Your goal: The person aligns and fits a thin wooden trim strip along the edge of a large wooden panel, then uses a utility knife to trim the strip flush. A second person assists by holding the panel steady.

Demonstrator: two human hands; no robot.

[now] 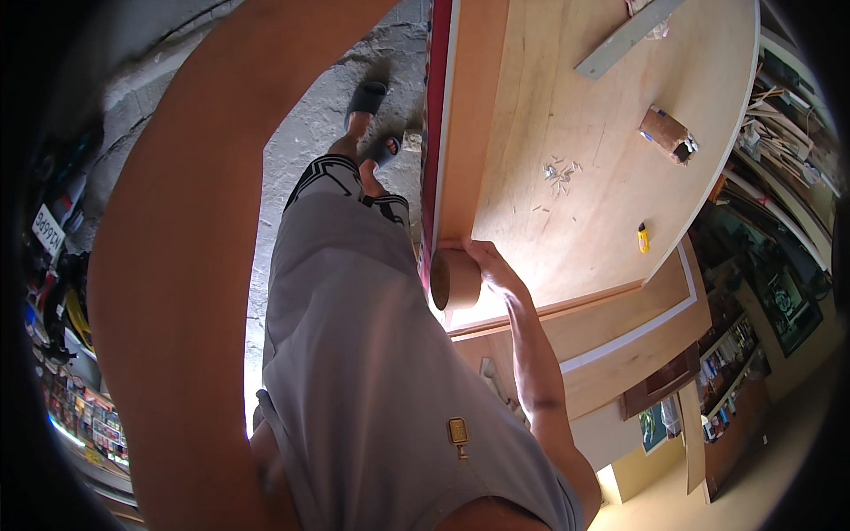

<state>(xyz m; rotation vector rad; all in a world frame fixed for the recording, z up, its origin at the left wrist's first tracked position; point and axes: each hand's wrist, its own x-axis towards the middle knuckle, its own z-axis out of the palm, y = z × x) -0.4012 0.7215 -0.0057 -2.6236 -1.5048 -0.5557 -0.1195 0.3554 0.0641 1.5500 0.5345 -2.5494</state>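
Note:
My right hand [485, 263] is closed around a roll of broad tan tape [461, 279] at the near left edge of a pale wooden board [531, 115]. Its fingers curl over the upper side of the roll, close to the board's edge. A tan strip [474, 115] of the same width runs up along that edge from the roll. My left arm [177, 239] crosses the left side of the view and leaves it at the top, so my left hand is out of sight.
On the board lie a metal straightedge [627, 38], a torn small cardboard box [664, 131], a scatter of small pale pieces [560, 175] and a yellow utility knife [644, 237]. Wood offcuts [779, 168] are stacked at the right. Rough concrete floor [301, 124] shows beside my sandalled feet.

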